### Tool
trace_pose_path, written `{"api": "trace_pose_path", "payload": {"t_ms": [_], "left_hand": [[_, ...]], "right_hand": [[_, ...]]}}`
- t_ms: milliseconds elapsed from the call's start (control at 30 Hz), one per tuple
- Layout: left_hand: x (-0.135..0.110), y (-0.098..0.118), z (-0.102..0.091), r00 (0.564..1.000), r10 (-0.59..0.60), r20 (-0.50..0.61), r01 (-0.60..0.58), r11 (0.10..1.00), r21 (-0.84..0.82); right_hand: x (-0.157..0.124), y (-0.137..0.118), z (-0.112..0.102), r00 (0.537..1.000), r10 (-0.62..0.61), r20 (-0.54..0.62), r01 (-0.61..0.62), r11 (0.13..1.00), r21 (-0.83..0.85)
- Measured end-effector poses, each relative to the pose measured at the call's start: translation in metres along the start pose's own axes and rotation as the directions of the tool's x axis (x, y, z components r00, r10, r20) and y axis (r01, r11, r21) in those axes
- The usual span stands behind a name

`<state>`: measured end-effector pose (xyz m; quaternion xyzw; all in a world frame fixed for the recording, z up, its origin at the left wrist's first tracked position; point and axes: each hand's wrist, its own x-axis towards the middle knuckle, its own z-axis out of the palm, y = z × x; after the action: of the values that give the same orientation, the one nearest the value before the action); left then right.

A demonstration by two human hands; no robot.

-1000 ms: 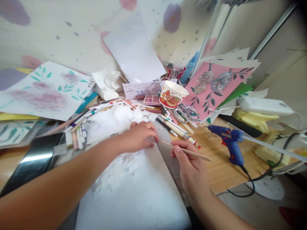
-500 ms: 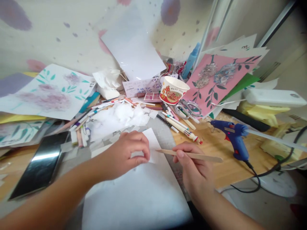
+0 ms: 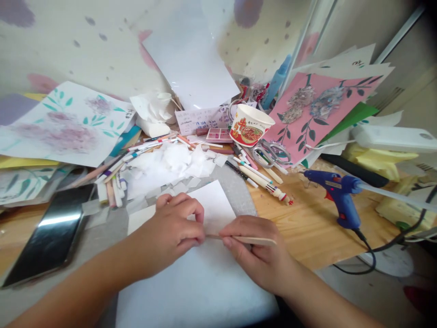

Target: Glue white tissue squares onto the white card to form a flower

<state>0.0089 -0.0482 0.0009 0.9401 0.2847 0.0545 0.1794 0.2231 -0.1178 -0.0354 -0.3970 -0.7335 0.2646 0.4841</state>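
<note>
My right hand [image 3: 259, 250] holds a flat wooden stick [image 3: 254, 240] with a narrow tip, like a craft stick, between thumb and fingers. The stick's tip reaches the fingertips of my left hand [image 3: 179, 223]. Those fingers are pinched together, and whatever they hold is hidden. Both hands are over a large white sheet of paper [image 3: 194, 287] on the table. Just beyond the left hand lie thin white paper squares [image 3: 179, 186] and a heap of white paper pieces [image 3: 170, 159].
At the right a blue glue gun [image 3: 336, 187] stands on the wooden tabletop. A paper noodle cup [image 3: 251, 125], scissors [image 3: 273, 152] and several pens [image 3: 254, 173] are at the back. A black phone [image 3: 51, 232] lies at the left. A pink flower picture [image 3: 317, 114] leans behind.
My right hand has moved left and slightly down, bringing the stick's tip to my left fingertips. My left hand has shifted slightly left. The view has tilted a little.
</note>
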Motion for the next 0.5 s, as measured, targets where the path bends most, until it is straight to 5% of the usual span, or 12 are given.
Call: {"api": "trace_pose_path", "payload": {"t_ms": [133,333,500], "left_hand": [[-0.007,-0.002,-0.003,1.000,-0.006,-0.026,0.006,1.000,-0.001],[-0.006,-0.001,-0.002,0.961,-0.168,-0.221,0.165,0.986,-0.032],[-0.002,0.007,0.006,0.974,-0.147,-0.174,0.153,0.988,0.021]], "right_hand": [[-0.001,-0.002,0.000,0.992,-0.081,0.099,0.086,0.995,-0.050],[-0.001,-0.010,0.002,0.931,-0.181,0.317,0.258,0.941,-0.221],[0.002,-0.012,0.006,0.890,-0.215,0.402,0.364,0.866,-0.342]]}}
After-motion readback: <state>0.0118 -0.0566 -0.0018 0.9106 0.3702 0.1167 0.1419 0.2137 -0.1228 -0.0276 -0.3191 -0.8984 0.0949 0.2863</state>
